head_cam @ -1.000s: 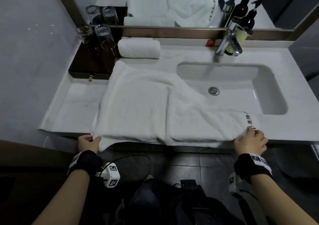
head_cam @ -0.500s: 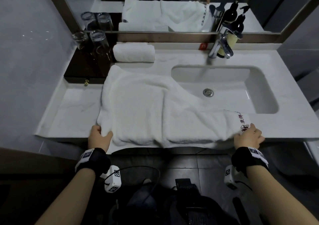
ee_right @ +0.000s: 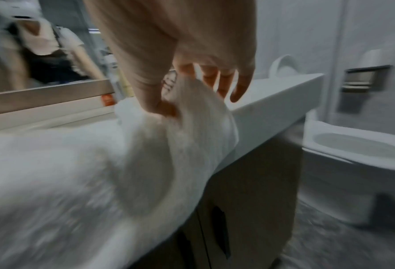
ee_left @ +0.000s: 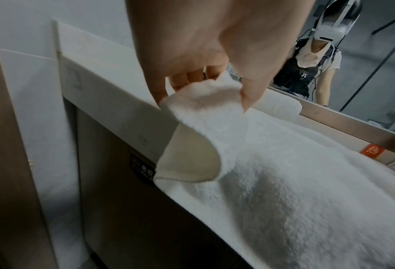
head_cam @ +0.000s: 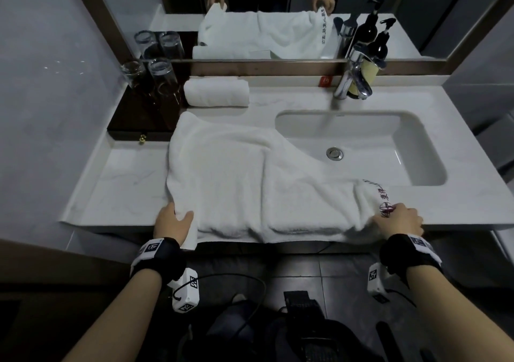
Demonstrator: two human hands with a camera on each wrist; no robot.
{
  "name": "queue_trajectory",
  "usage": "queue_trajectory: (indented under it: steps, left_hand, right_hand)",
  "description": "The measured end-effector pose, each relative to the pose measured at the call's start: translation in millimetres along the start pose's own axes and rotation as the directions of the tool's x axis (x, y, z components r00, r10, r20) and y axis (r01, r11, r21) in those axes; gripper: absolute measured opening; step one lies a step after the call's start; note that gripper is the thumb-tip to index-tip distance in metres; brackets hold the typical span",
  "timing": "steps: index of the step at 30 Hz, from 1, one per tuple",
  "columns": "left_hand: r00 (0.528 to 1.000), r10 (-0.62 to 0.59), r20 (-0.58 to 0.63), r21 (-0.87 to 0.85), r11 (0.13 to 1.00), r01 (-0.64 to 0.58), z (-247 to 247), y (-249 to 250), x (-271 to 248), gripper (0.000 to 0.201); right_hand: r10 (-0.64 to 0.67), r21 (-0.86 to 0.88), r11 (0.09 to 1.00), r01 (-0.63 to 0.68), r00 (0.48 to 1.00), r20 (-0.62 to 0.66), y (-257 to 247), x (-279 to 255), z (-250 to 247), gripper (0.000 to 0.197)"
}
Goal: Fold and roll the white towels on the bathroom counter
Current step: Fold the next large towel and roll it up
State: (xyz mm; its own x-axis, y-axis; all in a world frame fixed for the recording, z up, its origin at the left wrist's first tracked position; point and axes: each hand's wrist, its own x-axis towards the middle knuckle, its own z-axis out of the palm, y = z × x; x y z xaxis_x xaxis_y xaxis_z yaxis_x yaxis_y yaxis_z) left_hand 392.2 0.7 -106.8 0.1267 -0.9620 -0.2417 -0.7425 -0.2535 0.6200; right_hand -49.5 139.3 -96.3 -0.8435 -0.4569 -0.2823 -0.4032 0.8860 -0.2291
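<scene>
A large white towel (head_cam: 250, 178) lies spread over the counter (head_cam: 125, 183), its right part sagging into the sink and its near edge hanging over the front. My left hand (head_cam: 173, 221) pinches the towel's near left corner (ee_left: 205, 102) between thumb and fingers. At the near right corner, beside the embroidered logo (head_cam: 385, 207), my right hand (head_cam: 397, 220) pinches the towel (ee_right: 191, 127) between thumb and forefinger. A rolled white towel (head_cam: 216, 93) lies at the back of the counter against the mirror ledge.
Two drinking glasses (head_cam: 150, 75) stand on a dark tray (head_cam: 133, 128) at the back left. The faucet (head_cam: 351, 79) and pump bottles (head_cam: 378, 47) stand behind the sink (head_cam: 361, 144). A toilet (ee_right: 357, 151) is to the right of the counter.
Both hands have lifted the towel's near corners from below the counter edge up onto it. The left hand moved right and forward, bunching the near edge.
</scene>
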Motion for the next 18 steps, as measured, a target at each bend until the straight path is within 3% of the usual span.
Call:
queue_trajectory:
  steps: [3,8,11,15,18]
  left_hand:
    - [0.999,0.016,-0.041,0.003,1.0,-0.015,-0.4,2.0,-3.7,0.027]
    - [0.998,0.06,-0.003,0.005,0.998,-0.06,1.2,15.6,-5.9,0.032]
    - [0.992,0.113,0.06,-0.044,0.993,-0.11,5.9,25.6,-7.7,0.04]
    - [0.968,0.198,0.153,-0.224,0.961,-0.162,11.3,42.3,-12.0,0.045]
    - [0.947,0.227,0.229,-0.337,0.931,-0.142,14.5,57.1,-16.4,0.055]
  right_hand:
    - [-0.238,0.138,0.962,0.237,0.971,-0.012,-18.9,-21.9,9.2,0.033]
    - [-0.462,0.156,0.886,0.436,0.857,0.229,-54.6,-54.0,28.3,0.06]
    - [-0.527,0.254,0.848,0.465,0.792,0.308,-70.3,-63.5,29.1,0.065]
    - [-0.572,0.494,0.781,0.381,0.755,0.321,-101.7,-77.0,26.3,0.069]
    - [-0.646,0.607,0.712,0.353,0.669,0.368,-134.2,-96.5,32.8,0.085]
